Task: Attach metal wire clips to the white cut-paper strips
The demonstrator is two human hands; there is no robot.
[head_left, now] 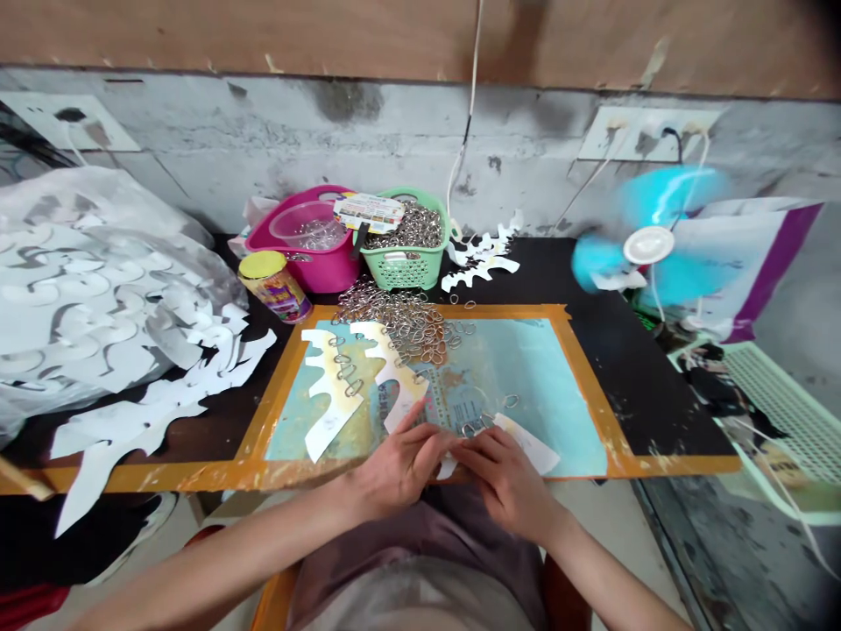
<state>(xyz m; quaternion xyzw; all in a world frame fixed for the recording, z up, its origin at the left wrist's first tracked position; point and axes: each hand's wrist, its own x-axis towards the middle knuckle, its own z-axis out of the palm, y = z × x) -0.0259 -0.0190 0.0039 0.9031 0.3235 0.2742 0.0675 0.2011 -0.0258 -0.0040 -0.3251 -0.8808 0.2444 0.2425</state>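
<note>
- A rough concrete wall (216, 149) stands behind a black bench (647, 377), and a teal painted board (545, 394) edged in orange tape lies on the bench.
- The left hand (400, 464) and right hand (505, 482) sit together at the board's near edge, fingertips almost meeting. Whether they are clamped on anything I cannot tell.
- A white paper cutout (526, 444) lies under the right hand, and small metal rings (477, 425) lie just ahead of the fingertips.
- Two scalloped paper cutouts (332, 394) (394, 368) lie on the board. Several rings sit along the left one; the other has fewer in view.
- A large loose heap of oval rings (400, 320) spills over the board's far edge, so most rings lie unplaced.
- A green plastic basket (406, 267) is heaped with rings.
- A pink basin (335, 263) holds a clear plastic bowl (306, 226) with some rings inside.
- Further out are a yellow-lidded can (272, 285), a plastic sack of white cutouts (85, 298) at left, and a blurred blue fan (650, 237) at right.
</note>
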